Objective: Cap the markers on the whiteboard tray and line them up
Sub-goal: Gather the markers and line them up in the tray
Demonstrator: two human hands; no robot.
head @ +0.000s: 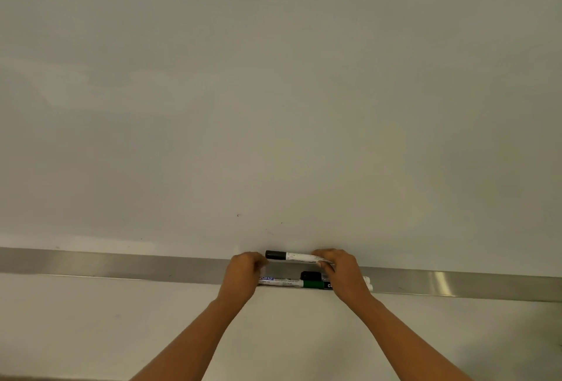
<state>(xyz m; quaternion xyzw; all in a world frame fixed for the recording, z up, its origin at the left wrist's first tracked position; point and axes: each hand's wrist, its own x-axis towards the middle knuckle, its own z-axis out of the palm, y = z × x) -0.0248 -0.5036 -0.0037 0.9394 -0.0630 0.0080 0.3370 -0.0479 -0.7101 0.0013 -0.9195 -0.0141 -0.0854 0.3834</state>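
Observation:
My right hand [340,271] grips the barrel of a white marker with a black cap [292,256], held level just above the metal whiteboard tray [121,265]. The black cap sits on its left end. My left hand [244,274] is beside that cap, fingers curled, touching or nearly touching it. Below, on the tray, a marker with a green cap [292,283] lies flat, and a black cap or marker end [310,275] lies behind it. White marker ends [368,283] stick out to the right of my right hand.
The whiteboard [273,91] fills the view above the tray, with a few small marks. The steel tray runs the full width, bare to the left and to the right [456,283] of the hands. A pale wall lies below it.

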